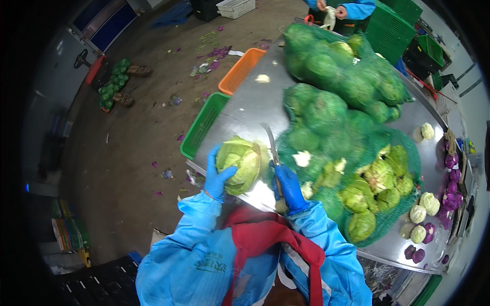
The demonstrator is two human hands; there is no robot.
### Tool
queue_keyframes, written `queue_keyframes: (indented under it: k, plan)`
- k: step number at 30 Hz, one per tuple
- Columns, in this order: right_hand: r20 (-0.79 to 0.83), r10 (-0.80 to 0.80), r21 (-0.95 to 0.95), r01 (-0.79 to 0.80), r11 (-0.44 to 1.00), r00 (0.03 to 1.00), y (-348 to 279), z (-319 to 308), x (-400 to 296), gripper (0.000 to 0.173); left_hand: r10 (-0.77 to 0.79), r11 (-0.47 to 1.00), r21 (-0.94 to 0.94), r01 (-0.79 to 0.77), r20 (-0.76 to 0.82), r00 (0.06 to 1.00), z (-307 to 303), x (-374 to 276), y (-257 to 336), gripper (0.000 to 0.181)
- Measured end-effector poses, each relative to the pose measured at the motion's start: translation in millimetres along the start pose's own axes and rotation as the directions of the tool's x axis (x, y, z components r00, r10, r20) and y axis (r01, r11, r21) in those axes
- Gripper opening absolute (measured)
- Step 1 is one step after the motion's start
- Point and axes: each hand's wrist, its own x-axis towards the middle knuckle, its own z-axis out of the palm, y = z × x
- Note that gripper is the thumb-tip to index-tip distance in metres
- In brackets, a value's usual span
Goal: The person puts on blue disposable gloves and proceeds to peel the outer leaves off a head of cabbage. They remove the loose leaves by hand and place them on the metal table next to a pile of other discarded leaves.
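In a blue glove, my left hand (219,174) grips a green cabbage (241,165) from its left side, above the near edge of the steel table (249,109). My right hand (286,185), also gloved, is closed around the handle of a knife (271,142). Its curved blade points away from me, to the right of the cabbage and apart from it. An open green mesh sack (398,225) with loose cabbages (360,195) lies right of my right hand. White cut pieces of cabbage (302,158) rest on the netting beside the knife.
Full mesh sacks of cabbages (325,69) cover the table's far middle. Green (204,122) and orange crates (241,70) stand along its left edge. Trimmed pale heads (429,203) and purple cabbages (452,201) line the right side. Across the table, a co-worker's hands (340,12) hold a pale leaf.
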Motion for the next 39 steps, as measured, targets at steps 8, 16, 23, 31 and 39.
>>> queue_keyframes:
  k: [8, 16, 23, 31, 39]
  plan:
    - [-0.205, 0.010, -0.260, -0.065, 0.963, 0.979, 97, 59, 66, 0.021, -0.153, 0.926, 0.340, 0.163, -0.057, 0.987, -120, 80, -63, 0.085]
    - [-0.152, -0.157, -0.876, -0.060, 0.479, 0.976, 92, 87, 85, 0.024, -0.178, 0.912, 0.370, 0.178, -0.036, 0.983, -114, 88, -67, 0.098]
    - [-0.104, 0.006, -0.897, -0.096, 0.432, 0.995, 99, 78, 95, 0.027, -0.200, 0.879, 0.435, 0.197, -0.041, 0.979, -112, 91, -67, 0.092]
    - [-0.111, 0.356, -0.634, -0.342, 0.694, 0.928, 105, 57, 137, 0.020, -0.299, 0.937, 0.200, 0.287, 0.035, 0.953, -136, 96, -55, 0.080]
    - [0.025, 0.290, 0.083, -0.291, 0.953, 0.957, 53, 47, 132, 0.027, -0.255, 0.965, 0.007, 0.261, 0.236, 0.938, -128, 89, -63, 0.086]
